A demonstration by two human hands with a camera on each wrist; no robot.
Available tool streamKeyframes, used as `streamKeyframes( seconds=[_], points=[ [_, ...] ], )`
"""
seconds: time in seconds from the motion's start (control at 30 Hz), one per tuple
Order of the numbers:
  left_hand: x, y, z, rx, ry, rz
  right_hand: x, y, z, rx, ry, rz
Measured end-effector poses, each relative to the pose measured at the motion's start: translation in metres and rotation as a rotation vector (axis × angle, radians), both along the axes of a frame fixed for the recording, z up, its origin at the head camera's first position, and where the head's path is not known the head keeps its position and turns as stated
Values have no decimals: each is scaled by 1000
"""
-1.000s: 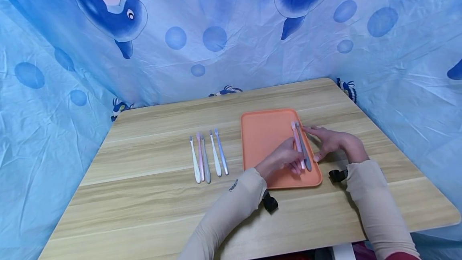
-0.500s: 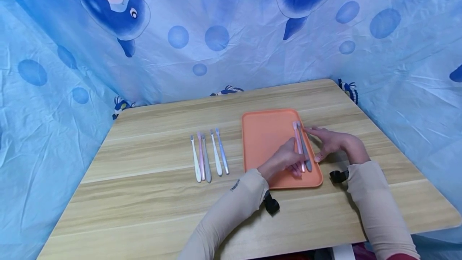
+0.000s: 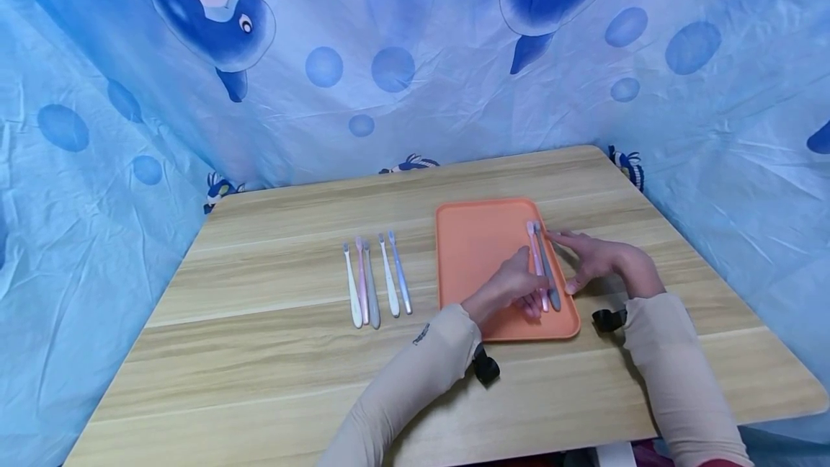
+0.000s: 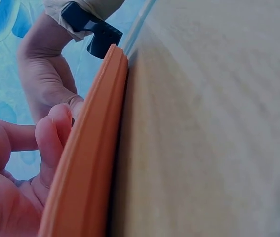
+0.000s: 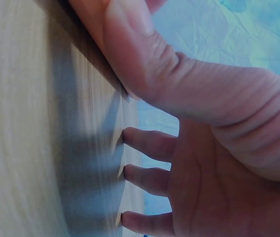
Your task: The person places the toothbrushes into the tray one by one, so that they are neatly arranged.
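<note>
- Head view shows me a wooden table [image 3: 227, 373] with an orange tray [image 3: 480, 243] right of its middle, nearer the front edge than the back corners.
- Inside the tray, along its right edge, I see a pink toothbrush [image 3: 535, 251] and a gray toothbrush [image 3: 547, 258] side by side, heads toward the far right corner, the gray one nearer the rim.
- My feed has the left hand [image 3: 512, 283] reaching over the tray's near edge, fingers bent at the pink handle and partly covering it; I cannot tell whether they pinch it.
- I read the right hand [image 3: 596, 258] as spread wide, thumb against the tray's right edge; in the right wrist view three fingertips rest on the table.
- Beyond the tray's left edge, on the table, I count five more toothbrushes, left to right: a white one [image 3: 353, 290], a second pink one [image 3: 362, 283], a second gray one [image 3: 372, 290], another white one [image 3: 389, 279] and a blue one [image 3: 400, 276], all with heads toward the back edge.
</note>
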State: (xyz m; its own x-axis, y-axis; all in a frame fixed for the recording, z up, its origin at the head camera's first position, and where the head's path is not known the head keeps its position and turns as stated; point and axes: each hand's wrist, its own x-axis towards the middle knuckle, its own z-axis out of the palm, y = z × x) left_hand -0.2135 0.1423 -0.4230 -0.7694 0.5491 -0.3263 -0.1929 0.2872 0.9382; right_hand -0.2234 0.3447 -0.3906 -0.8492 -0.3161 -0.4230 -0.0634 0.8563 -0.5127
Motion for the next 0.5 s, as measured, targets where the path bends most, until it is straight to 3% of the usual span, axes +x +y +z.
streamKeyframes(
  seconds=[0.37,0.5],
  points=[
    [2,-5,16,35,50,-8,1,0,0,-15,3,5],
    [5,-10,29,-15,127,-16,1,0,0,-12,2,4]
  ],
)
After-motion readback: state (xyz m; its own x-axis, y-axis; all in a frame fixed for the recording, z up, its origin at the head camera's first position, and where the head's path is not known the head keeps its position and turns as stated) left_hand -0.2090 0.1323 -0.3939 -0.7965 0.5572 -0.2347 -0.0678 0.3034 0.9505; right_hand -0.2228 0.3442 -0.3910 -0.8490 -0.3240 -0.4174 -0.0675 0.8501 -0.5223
